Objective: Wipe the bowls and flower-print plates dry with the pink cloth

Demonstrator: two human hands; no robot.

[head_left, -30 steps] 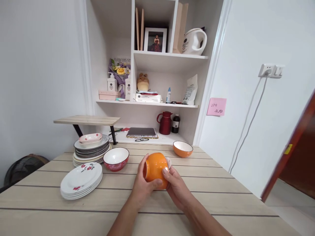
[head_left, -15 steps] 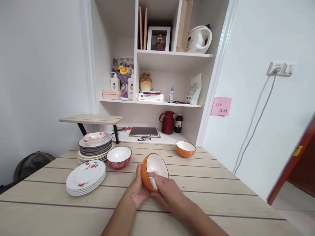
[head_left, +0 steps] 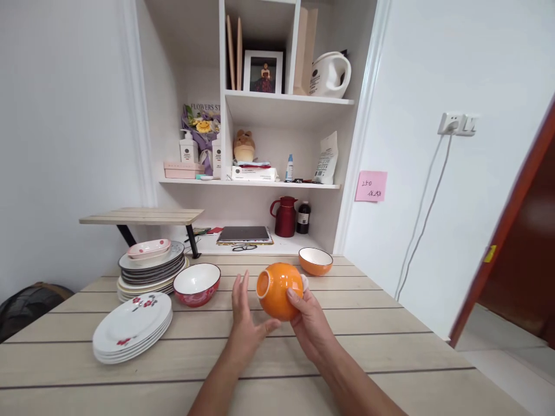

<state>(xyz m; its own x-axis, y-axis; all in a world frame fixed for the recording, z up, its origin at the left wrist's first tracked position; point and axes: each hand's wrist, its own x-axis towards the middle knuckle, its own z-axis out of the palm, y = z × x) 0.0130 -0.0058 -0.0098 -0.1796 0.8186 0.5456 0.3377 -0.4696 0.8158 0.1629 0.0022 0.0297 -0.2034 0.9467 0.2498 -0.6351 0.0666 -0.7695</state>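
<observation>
An orange bowl (head_left: 282, 290) is held above the table in my right hand (head_left: 313, 323), tipped on its side so that its base faces left. My right thumb presses on the outside of the bowl, and the other fingers are behind the rim. A bit of white cloth or tissue (head_left: 305, 282) pokes out at the rim beside that hand. My left hand (head_left: 248, 320) is open just left of the bowl, fingers spread and apart from its base. The inside of the bowl is hidden from view.
A red bowl (head_left: 197, 284) stands to the left, near a stack of white flowered plates (head_left: 132, 328) and a taller plate stack (head_left: 151, 266) topped by a small dish. Another orange bowl (head_left: 315, 261) sits at the back right. Behind is a low wooden riser (head_left: 143, 216).
The bowl has turned over from showing its white inside to showing its orange outside. My left hand has let go of it, and my right hand now grips its rim.
</observation>
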